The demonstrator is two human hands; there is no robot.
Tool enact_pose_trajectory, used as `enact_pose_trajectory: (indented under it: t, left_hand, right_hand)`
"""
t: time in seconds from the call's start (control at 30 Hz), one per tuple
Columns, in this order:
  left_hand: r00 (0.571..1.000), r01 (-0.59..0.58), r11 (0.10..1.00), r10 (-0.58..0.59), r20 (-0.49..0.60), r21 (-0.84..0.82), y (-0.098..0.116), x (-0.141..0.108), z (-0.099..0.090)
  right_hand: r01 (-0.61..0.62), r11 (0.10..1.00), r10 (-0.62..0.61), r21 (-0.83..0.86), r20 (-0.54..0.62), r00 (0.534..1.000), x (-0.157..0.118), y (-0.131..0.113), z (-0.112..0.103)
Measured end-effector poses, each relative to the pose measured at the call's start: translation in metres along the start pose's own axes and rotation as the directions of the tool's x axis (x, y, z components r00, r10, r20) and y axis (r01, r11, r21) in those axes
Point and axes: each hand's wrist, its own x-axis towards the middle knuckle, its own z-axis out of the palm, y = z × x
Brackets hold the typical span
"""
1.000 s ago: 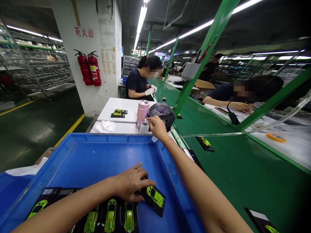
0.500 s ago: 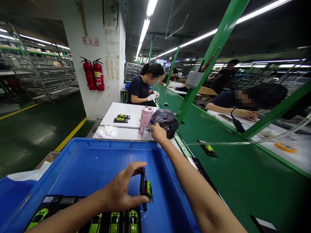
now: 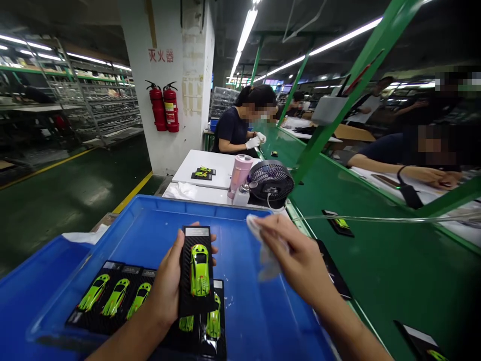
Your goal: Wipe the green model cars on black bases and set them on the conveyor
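Workshop floor (image 3: 86, 173), with a blue tray (image 3: 248, 311) in the foreground.
Inside the tray lie green model cars (image 3: 116, 297) on black bases, side by side and partly hidden. Above them, the held car (image 3: 200, 271) sits in the left hand (image 3: 171, 286), thumb and fingers wrapped around its base. To its right, apart from it, the right hand (image 3: 296, 245) pinches a white cloth (image 3: 268, 260). Past the tray, a white desk (image 3: 221, 159) carries a pink tumbler (image 3: 239, 176).

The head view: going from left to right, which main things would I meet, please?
Metal racks, red fire extinguishers, held green car, pink tumbler, right hand, bottom-right green car.
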Motion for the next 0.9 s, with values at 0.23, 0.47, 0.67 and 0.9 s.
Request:
enact_pose_trajectory:
  t: [0.23, 0.47, 0.67, 0.9]
  left_hand:
    - [0.992, 0.113, 0.993, -0.112, 0.066, -0.025, -0.036, -0.022, 0.01]
    - [0.993, 0.04, 0.998, -0.044, 0.109, 0.045, -0.046, -0.036, 0.014]
    - [0.994, 0.015, 0.996, -0.025, 0.111, 0.089, -0.047, -0.035, 0.016]
    - [0.996, 0.081, 0.997, -0.081, 0.045, 0.016, -0.042, -0.027, 0.015]
  right_hand:
    - [0.171, 0.97, -0.185, 0.173, 0.065, 0.981, -0.087, -0.054, 0.021]
    - [0.155, 0.984, -0.162, 0.083, 0.077, 0.984, -0.099, -0.056, 0.022]
    - [0.171, 0.982, -0.176, 0.084, 0.058, 0.983, -0.106, -0.054, 0.024]
    - [0.06, 0.978, -0.062, 0.202, 0.006, 0.998, -0.115, -0.041, 0.017]
